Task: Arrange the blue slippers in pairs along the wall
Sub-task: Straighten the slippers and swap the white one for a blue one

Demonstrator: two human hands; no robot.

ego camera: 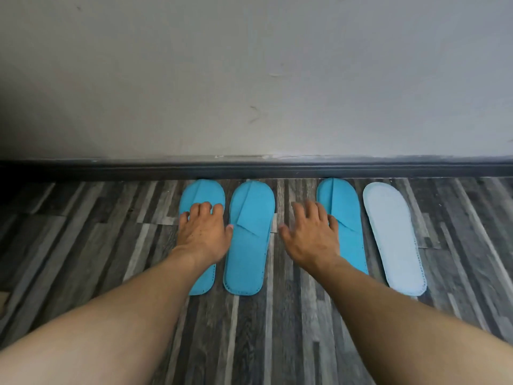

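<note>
Slippers are seen in the head view, four in a row on the floor [291, 329], toes pointed at the dark baseboard [111, 169] under the grey wall [249, 79]. Two pairs are formed, with a wider gap of floor left between them.

Left pair: the first slipper [200, 195] and the second slipper [245, 259] are laid just beside each other, both bright blue, strap side up. A folded strap flap is visible on the second one. Toe ends are placed close to the baseboard; actual contact cannot be told.

Right pair: the third slipper [349, 218] is bright blue, strap side up. The fourth slipper [394, 240] is shown pale, whitish-blue, with no strap visible, so the sole side appears to be turned up. It is angled slightly, heel drifting right, and a narrow gap is kept from the third.

Left hand [204, 234] is laid flat on the first slipper, fingers spread, palm down, nothing gripped; the thumb tip reaches the edge of the second slipper.

Right hand [311, 237] is held open, fingers spread, palm down, nothing gripped. It is placed over the gap between the pairs, with the outer fingers overlapping the left edge of the third slipper. Contact with the floor cannot be told.

Both forearms are bare and extended forward from the bottom corners.
</note>
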